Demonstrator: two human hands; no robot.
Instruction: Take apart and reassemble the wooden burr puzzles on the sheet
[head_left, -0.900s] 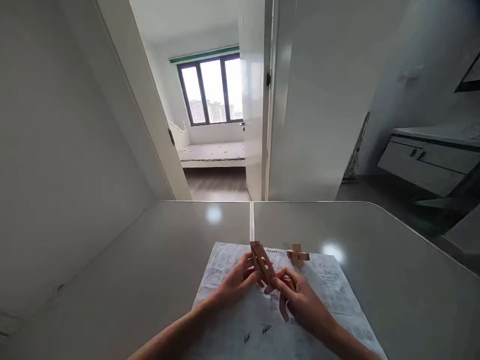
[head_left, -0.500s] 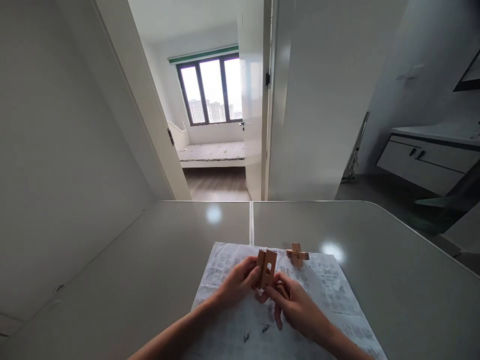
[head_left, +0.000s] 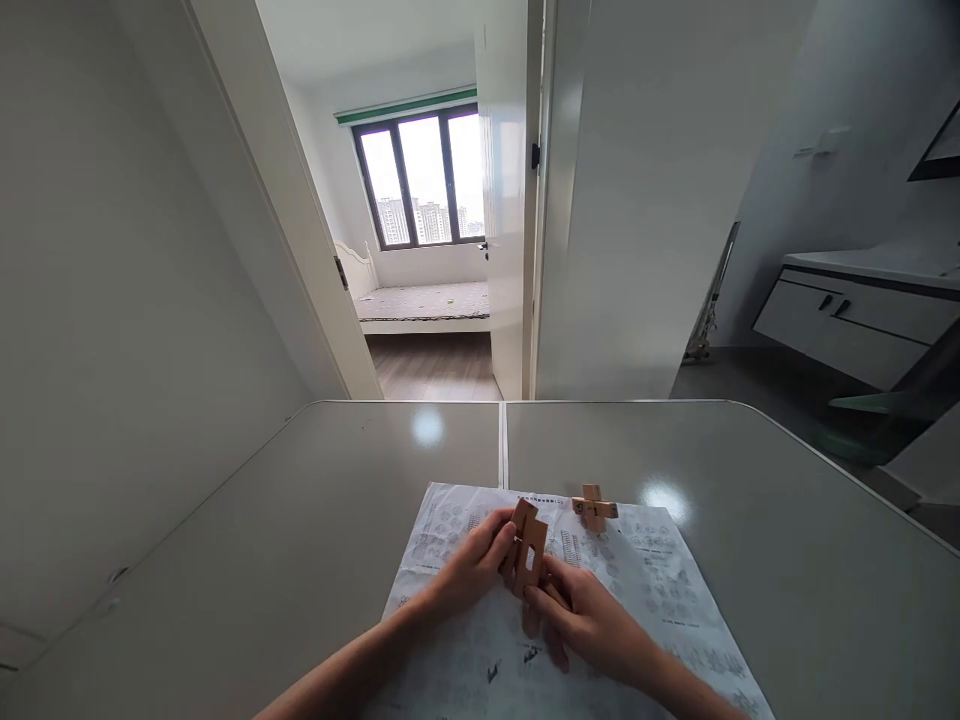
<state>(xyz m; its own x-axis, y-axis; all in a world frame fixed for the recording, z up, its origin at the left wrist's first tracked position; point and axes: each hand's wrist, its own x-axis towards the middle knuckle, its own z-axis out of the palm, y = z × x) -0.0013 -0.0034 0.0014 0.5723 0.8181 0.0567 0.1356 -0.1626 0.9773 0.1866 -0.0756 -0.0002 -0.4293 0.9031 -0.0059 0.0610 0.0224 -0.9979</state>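
Observation:
Both my hands hold a small cluster of notched wooden puzzle pieces (head_left: 529, 549) just above a printed paper sheet (head_left: 645, 590). My left hand (head_left: 469, 572) pinches the pieces from the left, fingers closed on them. My right hand (head_left: 589, 620) grips them from below and the right, fingers curled. The pieces stand nearly upright, with a slot visible in the front one. A second small wooden cross-shaped assembly (head_left: 595, 508) lies on the far edge of the paper, a short way beyond my right hand.
The paper lies on a grey table (head_left: 300, 520) with a seam down its middle. Beyond the table an open doorway (head_left: 427, 250) leads to a room with a window and bed. A cabinet (head_left: 862, 310) stands at the right.
The wooden pieces turned from a leftward tilt to nearly upright, then sank a little lower between my hands. My right hand moved closer under them.

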